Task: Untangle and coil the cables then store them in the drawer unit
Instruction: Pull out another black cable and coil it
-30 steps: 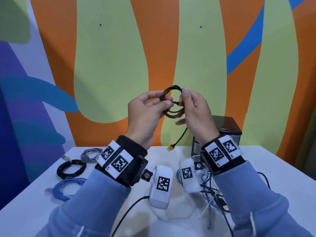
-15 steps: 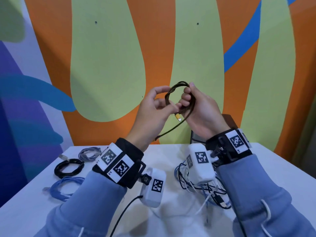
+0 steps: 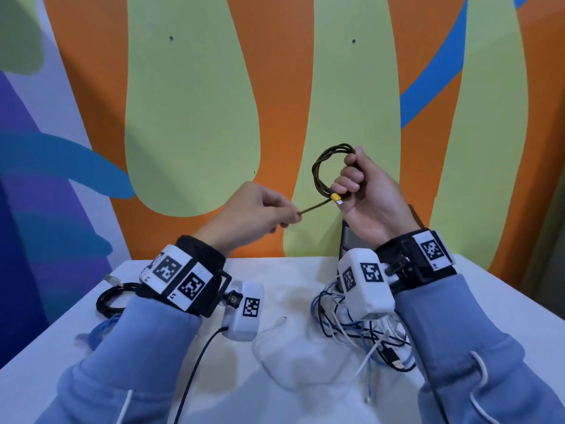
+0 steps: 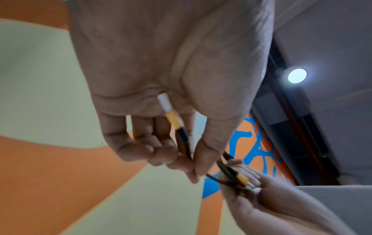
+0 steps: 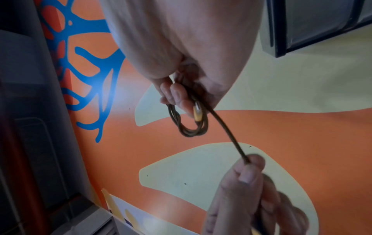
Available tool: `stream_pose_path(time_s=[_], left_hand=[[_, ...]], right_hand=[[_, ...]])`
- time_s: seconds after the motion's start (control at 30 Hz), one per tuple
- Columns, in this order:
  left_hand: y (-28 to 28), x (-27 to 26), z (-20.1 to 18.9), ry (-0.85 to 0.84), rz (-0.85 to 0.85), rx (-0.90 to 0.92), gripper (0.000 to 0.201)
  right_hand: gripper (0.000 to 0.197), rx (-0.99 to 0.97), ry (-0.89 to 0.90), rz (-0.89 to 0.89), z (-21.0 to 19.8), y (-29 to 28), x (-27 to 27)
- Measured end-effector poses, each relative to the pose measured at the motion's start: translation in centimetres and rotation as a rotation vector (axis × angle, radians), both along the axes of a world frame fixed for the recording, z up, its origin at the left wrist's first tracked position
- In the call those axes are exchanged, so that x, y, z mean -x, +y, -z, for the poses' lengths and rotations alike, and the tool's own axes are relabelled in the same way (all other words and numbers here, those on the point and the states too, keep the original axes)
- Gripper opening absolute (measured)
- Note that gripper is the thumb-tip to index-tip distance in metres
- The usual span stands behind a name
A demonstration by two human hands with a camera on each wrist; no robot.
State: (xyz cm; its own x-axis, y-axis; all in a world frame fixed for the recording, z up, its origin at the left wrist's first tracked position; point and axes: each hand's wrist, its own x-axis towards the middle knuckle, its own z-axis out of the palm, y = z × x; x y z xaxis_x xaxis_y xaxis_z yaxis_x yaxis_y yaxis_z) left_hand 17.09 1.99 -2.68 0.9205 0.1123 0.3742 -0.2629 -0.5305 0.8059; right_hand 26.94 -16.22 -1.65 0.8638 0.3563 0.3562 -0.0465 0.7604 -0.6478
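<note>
A dark braided cable (image 3: 321, 169) with yellow plugs is coiled into a small loop, held in the air before the painted wall. My right hand (image 3: 363, 191) grips the coil (image 5: 189, 125), with one yellow plug (image 3: 335, 198) sticking out below its fingers. My left hand (image 3: 263, 214) pinches the cable's free end (image 3: 312, 207), which runs taut from the coil. In the left wrist view the other yellow and white plug (image 4: 169, 109) lies inside that hand's palm. The dark drawer unit (image 3: 351, 240) stands behind my right wrist, mostly hidden.
A tangle of white, blue and black cables (image 3: 360, 335) lies on the white table (image 3: 290, 377) under my right wrist. At the left lie a coiled black cable (image 3: 111, 299) and a blue cable (image 3: 101, 330). A thin black lead (image 3: 195, 362) runs toward me.
My hands have drawn apart: the left moved left and down, pulling the free end out straight, while the right kept the coil raised on the right.
</note>
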Motion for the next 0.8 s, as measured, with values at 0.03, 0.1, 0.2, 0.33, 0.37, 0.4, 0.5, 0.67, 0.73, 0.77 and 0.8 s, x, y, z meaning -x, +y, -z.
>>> stream_pose_path(time_s=[0.03, 0.1, 0.2, 0.33, 0.37, 0.4, 0.5, 0.67, 0.73, 0.77, 0.8], left_hand=[[0.6, 0.0, -0.1, -0.023, -0.018, 0.035, 0.007], [1.3, 0.1, -0.2, -0.076, 0.000, 0.156, 0.004], [1.2, 0.4, -0.6, -0.163, 0.068, 0.391, 0.003], [-0.1, 0.4, -0.9, -0.184, 0.202, 0.631, 0.008], [-0.4, 0.3, -0.8, -0.205, 0.214, 0.638, 0.012], [-0.6, 0.1, -0.6, -0.237, 0.214, 0.614, 0.015], [-1.4, -0.1, -0.2, -0.355, 0.192, 0.431, 0.013], [-2.1, -0.2, 0.1, -0.427, 0.141, 0.399, 0.017], [-2.3, -0.2, 0.0, -0.434, 0.092, 0.479, 0.035], [-2.4, -0.3, -0.1, -0.410, 0.076, 0.522, 0.046], [-2.4, -0.4, -0.1, -0.374, 0.063, 0.560, 0.052]], right_hand=[[0.031, -0.015, 0.010, -0.007, 0.0, 0.0, -0.1], [0.032, -0.041, 0.021, -0.019, -0.1, -0.1, -0.1], [0.033, 0.040, -0.026, 0.021, -0.1, 0.3, 0.6], [0.034, 0.199, -0.127, 0.099, -0.1, 1.7, 2.2], [0.034, 0.221, -0.142, 0.115, -0.1, 2.0, 2.5], [0.034, 0.239, -0.150, 0.131, -0.1, 2.2, 2.7], [0.030, 0.289, -0.162, 0.176, 0.0, 2.6, 2.9], [0.014, 0.249, -0.202, 0.149, 0.0, 2.7, 3.2], [0.024, 0.189, -0.220, 0.116, -0.1, 2.7, 3.4], [0.028, 0.172, -0.225, 0.111, -0.1, 2.6, 3.5], [0.029, 0.163, -0.231, 0.112, -0.1, 2.6, 3.6]])
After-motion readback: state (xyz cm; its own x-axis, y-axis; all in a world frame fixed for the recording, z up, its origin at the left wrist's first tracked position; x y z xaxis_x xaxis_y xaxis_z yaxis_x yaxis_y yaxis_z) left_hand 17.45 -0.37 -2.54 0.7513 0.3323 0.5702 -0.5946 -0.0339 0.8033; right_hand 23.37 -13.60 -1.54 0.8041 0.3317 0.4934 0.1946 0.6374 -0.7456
